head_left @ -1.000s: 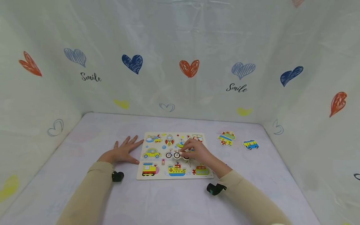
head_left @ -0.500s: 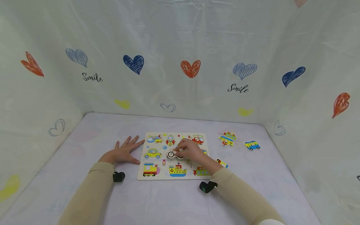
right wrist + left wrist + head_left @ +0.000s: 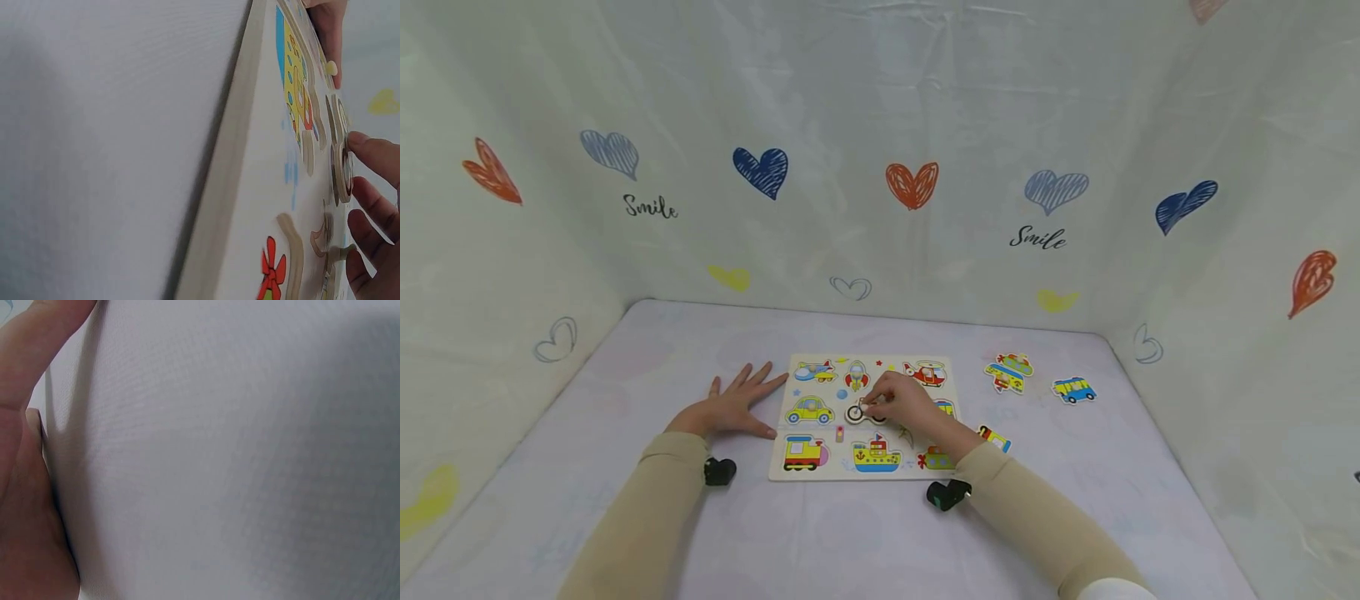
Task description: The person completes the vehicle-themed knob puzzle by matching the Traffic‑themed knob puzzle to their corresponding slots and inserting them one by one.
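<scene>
In the head view my right hand (image 3: pixel 904 403) pinches a bicycle puzzle piece (image 3: pixel 854 412) at the middle of the picture puzzle board (image 3: pixel 841 458). Seen from the right wrist, the bicycle piece lies very close over the board, at or just above its outline, with fingers (image 3: pixel 375 156) at its edge. My left hand (image 3: pixel 730 408) rests on the table with fingers spread, beside the board's left edge; a fingertip and the thumb reach that edge. Vehicle pictures cover the board, among them a car (image 3: pixel 809 409), a train (image 3: pixel 803 452) and a ship (image 3: pixel 877 454). My right hand hides part of the bicycle.
Right of the board lies a small overlapping group of loose pieces (image 3: pixel 1007 372). A bus piece (image 3: pixel 1073 389) is farther right. Another loose piece (image 3: pixel 994 438) shows beyond my right forearm. A patterned curtain (image 3: pixel 850 233) surrounds the table (image 3: pixel 820 533).
My right hand has moved slightly left and lowered the bicycle piece over the printed bicycle, then has stayed almost still. My left hand keeps its place.
</scene>
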Tool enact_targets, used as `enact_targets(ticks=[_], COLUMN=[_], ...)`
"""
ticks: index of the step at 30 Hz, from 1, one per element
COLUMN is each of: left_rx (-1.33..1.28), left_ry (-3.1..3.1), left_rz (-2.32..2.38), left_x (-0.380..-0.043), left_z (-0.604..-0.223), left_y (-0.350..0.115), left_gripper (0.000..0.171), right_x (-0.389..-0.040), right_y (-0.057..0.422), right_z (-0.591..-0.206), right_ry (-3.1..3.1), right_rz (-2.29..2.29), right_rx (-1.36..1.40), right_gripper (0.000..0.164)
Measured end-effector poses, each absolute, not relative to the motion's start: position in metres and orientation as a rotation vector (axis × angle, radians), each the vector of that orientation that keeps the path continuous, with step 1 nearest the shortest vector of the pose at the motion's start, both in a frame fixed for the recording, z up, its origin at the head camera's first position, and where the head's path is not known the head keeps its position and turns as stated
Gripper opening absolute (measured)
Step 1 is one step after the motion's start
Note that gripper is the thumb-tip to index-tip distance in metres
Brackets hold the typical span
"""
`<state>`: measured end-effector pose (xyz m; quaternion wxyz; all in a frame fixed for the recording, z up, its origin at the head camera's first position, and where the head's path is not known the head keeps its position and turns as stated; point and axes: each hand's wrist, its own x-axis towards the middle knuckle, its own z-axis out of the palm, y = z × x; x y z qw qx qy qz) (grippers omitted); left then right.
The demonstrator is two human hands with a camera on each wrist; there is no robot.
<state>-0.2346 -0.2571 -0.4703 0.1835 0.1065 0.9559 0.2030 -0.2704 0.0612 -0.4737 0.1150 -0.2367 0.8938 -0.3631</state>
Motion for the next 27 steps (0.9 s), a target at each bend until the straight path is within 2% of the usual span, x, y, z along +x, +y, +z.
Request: enact_targets(ticks=[27], left_rx=[0.294], left_ry=[2.700], left_rz=[0.556], left_x=[-0.2347], left_z=[-0.4682], left_y=[-0.2550], left_gripper=[0.108], right_x=[-0.2688], right_y=[0.0575], right_z=[-0.4748], right_ry=[2.599], right_rz=[-1.061], right_rx=[-0.639], right_gripper=[0.008])
